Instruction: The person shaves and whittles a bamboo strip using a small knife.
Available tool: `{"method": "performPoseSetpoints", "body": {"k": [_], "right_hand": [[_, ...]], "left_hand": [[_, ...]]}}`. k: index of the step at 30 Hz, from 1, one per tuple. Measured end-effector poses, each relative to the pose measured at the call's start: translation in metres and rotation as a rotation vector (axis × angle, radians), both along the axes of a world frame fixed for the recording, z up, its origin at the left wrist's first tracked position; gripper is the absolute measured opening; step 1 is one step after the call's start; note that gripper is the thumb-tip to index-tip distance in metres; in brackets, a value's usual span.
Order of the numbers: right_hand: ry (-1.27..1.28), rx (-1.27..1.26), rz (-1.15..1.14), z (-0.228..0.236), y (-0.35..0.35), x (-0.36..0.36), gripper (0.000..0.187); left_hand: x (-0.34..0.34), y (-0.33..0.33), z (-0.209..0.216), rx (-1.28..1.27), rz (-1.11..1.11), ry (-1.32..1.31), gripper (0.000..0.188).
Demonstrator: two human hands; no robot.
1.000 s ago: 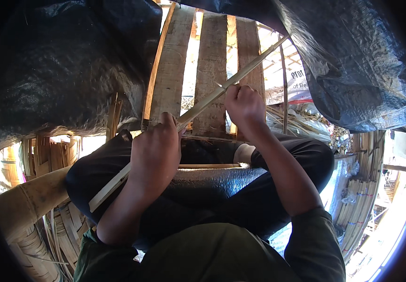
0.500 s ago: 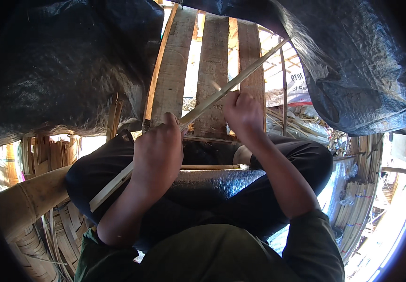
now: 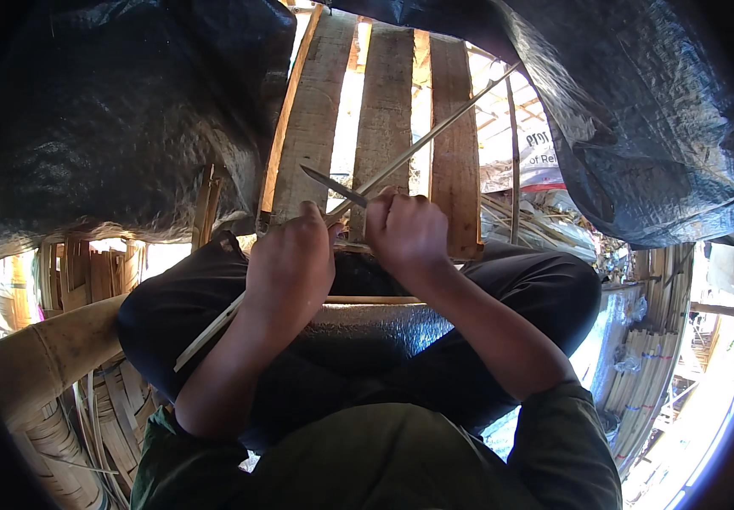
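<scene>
A long pale bamboo strip (image 3: pixel 425 138) slants from beside my left forearm up to the far right. My left hand (image 3: pixel 289 263) is closed around its lower part, thumb on top. Closed on a knife is my right hand (image 3: pixel 407 231), just right of the left one. The knife blade (image 3: pixel 331 184) points up and left, crossing the strip just beyond my left hand. Blade and strip overlap in view; whether the edge touches is hard to tell. The knife's handle is hidden inside my fist. Below my left wrist the strip's split tail end (image 3: pixel 207 333) shows.
Wooden planks (image 3: pixel 386 127) with gaps stand ahead of my crossed legs. Dark plastic sheeting (image 3: pixel 121 119) hangs at the left, and a grey tarp (image 3: pixel 647 127) at the right. A thick bamboo pole (image 3: pixel 53 357) lies by my left knee; bundled strips (image 3: pixel 643 374) are at the right.
My right hand has come down and left, toward my left hand, and the blade now shows clearly across the strip. The strip has turned slightly, showing a narrower face.
</scene>
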State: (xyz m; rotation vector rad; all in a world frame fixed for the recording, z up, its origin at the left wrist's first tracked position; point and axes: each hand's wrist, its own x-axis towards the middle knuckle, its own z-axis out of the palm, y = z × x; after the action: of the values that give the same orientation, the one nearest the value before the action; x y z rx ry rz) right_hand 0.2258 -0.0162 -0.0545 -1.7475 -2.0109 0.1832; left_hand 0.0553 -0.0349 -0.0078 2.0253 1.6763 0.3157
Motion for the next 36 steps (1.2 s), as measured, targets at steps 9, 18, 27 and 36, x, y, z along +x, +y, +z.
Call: {"method": "performPoseSetpoints", "body": {"k": [9, 18, 27, 36], "right_hand": [[-0.754, 0.605, 0.132, -0.013, 0.015, 0.041, 0.012], [-0.688, 0.632, 0.237, -0.015, 0.014, 0.039, 0.011], [-0.16, 0.366, 0.201, -0.016, 0.002, 0.009, 0.011], [-0.15, 0.158, 0.103, -0.008, 0.0, -0.004, 0.016]], "left_hand": [[-0.001, -0.004, 0.007, 0.081, -0.033, 0.008, 0.022], [-0.01, -0.001, 0.006, -0.047, -0.042, -0.098, 0.027], [-0.011, 0.002, 0.003, -0.053, -0.033, -0.138, 0.031], [-0.007, 0.004, 0.0, -0.065, -0.038, -0.161, 0.035]]}}
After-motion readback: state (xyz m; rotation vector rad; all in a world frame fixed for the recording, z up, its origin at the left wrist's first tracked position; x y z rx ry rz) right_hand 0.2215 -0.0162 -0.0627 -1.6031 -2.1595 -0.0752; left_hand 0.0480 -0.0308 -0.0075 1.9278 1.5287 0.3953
